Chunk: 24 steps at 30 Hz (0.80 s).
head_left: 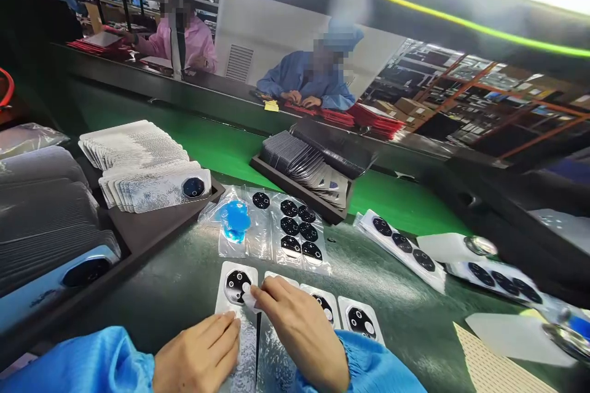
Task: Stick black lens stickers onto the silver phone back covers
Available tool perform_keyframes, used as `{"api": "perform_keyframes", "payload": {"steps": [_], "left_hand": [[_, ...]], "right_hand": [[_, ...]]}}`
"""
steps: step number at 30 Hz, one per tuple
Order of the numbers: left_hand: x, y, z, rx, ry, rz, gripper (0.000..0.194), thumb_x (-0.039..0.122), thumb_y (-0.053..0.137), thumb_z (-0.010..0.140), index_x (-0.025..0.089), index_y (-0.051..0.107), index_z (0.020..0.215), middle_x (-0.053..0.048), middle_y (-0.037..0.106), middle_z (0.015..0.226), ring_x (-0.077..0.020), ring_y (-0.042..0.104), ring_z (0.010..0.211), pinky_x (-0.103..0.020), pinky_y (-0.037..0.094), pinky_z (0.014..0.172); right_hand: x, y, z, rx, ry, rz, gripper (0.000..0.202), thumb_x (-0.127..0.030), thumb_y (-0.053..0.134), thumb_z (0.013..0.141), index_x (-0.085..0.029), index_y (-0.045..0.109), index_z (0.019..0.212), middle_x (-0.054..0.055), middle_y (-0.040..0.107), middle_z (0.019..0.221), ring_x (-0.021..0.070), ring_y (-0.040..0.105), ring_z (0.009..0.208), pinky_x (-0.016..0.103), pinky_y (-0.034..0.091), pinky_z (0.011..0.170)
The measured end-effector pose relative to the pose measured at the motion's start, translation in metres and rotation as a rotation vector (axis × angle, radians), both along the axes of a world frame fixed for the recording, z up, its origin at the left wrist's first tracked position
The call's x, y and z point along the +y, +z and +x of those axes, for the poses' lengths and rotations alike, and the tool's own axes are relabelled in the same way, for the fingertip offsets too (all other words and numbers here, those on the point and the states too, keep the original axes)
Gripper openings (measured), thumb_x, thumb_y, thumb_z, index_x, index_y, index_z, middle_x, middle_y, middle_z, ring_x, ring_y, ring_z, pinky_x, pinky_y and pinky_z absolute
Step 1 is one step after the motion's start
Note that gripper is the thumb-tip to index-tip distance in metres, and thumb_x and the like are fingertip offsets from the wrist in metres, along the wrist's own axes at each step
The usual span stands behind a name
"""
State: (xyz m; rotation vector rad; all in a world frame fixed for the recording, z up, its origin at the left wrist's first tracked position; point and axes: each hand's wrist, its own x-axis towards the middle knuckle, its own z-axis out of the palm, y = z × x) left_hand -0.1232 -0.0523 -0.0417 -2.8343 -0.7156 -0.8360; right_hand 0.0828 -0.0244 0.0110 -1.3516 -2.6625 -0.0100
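Observation:
A phone back cover (246, 347) with a textured silvery face lies before me, a black octagonal camera lens plate (235, 287) at its top end. My left hand (200, 350) rests on this cover's left side, fingers stretched out flat just below the lens plate. At the plate's right edge, my right hand (302, 322) pinches a small whitish film tab (249, 296) between thumb and forefinger. Several like covers lie in a row to the right, partly under my right hand and sleeve; the rightmost cover (362, 319) carries its own black lens plate.
Beyond the hands lie clear bags of lens plates (297, 227) and blue film pieces (236, 220). Trays of stacked covers stand left (142, 166) and at the back (299, 159). Lens plate strips (401, 249) and white bottles (445, 249) are right. Co-workers sit behind the bench.

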Motion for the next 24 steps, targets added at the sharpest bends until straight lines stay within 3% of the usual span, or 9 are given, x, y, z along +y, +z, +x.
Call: {"api": "perform_keyframes", "payload": {"steps": [9,16,24], "left_hand": [[0.0,-0.004,0.001,-0.052,0.0,-0.002,0.026,0.009,0.041,0.094,0.004,0.067,0.098,-0.011,0.068,0.108,-0.023,0.062,0.106,-0.032,0.047,0.098],[0.0,-0.004,0.001,-0.005,-0.007,-0.01,0.023,0.009,0.045,0.093,0.004,0.066,0.099,-0.012,0.068,0.109,-0.0244,0.061,0.108,-0.033,0.048,0.097],[0.0,-0.002,0.002,-0.035,0.007,-0.023,0.022,0.009,0.047,0.092,0.005,0.067,0.099,-0.012,0.068,0.107,-0.0234,0.063,0.106,-0.032,0.049,0.096]], "right_hand": [[0.005,0.003,-0.011,-0.089,0.026,0.027,0.008,-0.009,0.059,0.089,-0.017,0.058,0.089,0.002,0.057,0.08,0.0163,0.054,0.069,0.03,0.036,0.056],[0.005,0.0,-0.012,-0.111,0.008,0.009,0.01,-0.008,0.063,0.085,-0.016,0.058,0.09,0.003,0.057,0.082,0.0185,0.053,0.07,0.032,0.037,0.057],[0.0,0.0,-0.014,-0.1,0.005,0.062,0.012,-0.007,0.05,0.092,-0.017,0.055,0.089,0.004,0.056,0.08,0.019,0.053,0.069,0.032,0.037,0.058]]}}
